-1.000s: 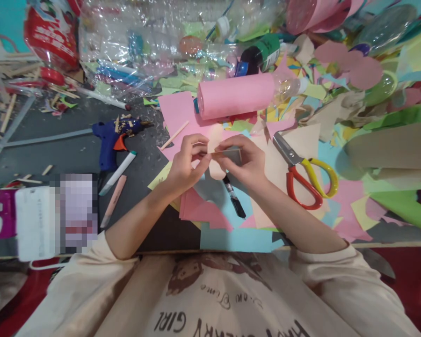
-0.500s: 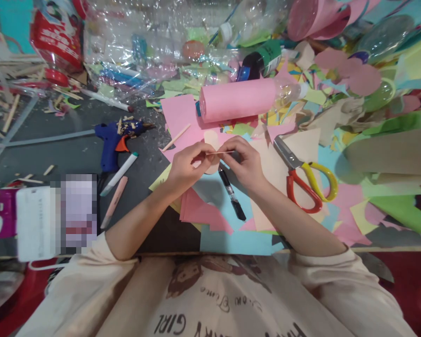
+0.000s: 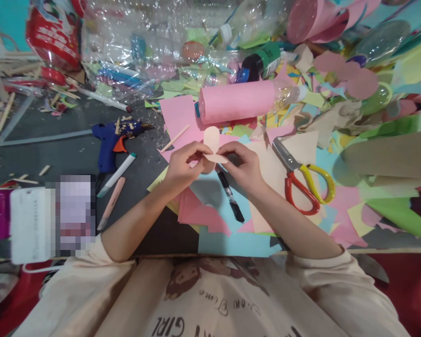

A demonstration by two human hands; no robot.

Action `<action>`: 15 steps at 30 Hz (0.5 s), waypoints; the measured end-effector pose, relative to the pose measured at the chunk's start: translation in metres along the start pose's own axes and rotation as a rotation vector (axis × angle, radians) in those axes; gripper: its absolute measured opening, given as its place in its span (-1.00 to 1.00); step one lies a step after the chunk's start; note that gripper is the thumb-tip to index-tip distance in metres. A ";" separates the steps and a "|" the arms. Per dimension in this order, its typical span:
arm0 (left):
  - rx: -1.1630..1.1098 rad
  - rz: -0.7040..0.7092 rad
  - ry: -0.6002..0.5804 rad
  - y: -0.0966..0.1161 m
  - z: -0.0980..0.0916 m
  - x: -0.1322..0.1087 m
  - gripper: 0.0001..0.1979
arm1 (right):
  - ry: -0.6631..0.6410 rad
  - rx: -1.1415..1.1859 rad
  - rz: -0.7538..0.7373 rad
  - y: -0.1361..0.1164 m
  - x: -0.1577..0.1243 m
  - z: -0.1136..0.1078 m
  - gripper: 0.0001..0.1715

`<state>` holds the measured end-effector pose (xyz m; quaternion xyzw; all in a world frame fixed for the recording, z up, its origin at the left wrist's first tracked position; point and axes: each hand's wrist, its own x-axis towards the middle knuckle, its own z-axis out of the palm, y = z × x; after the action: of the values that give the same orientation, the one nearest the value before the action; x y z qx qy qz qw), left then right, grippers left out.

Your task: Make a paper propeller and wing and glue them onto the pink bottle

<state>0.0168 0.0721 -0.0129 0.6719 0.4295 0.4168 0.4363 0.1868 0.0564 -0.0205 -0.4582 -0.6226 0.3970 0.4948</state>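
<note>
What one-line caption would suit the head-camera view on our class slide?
Left hand and right hand hold a pale paper cut-out between a blue glue gun and scissors.

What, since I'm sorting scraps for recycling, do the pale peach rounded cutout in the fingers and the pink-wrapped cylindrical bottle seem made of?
The pale peach rounded cutout looks like paper or thin card: matte, thin-edged.
The pink-wrapped cylindrical bottle shows a matte sleeve, probably paper, and a glossy see-through neck, likely clear plastic.
</note>
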 end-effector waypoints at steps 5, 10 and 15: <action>-0.017 -0.008 -0.012 0.000 -0.001 0.000 -0.95 | -0.003 0.034 0.009 -0.001 0.000 0.000 -0.97; -0.023 -0.011 -0.011 -0.001 0.000 0.000 -0.95 | 0.003 0.066 0.036 -0.001 0.000 0.000 -0.94; -0.044 -0.028 -0.006 -0.001 0.000 0.000 -0.91 | 0.003 0.083 0.050 -0.001 0.001 0.001 -0.92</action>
<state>0.0167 0.0720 -0.0141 0.6573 0.4282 0.4179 0.4582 0.1859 0.0572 -0.0191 -0.4533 -0.5933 0.4339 0.5043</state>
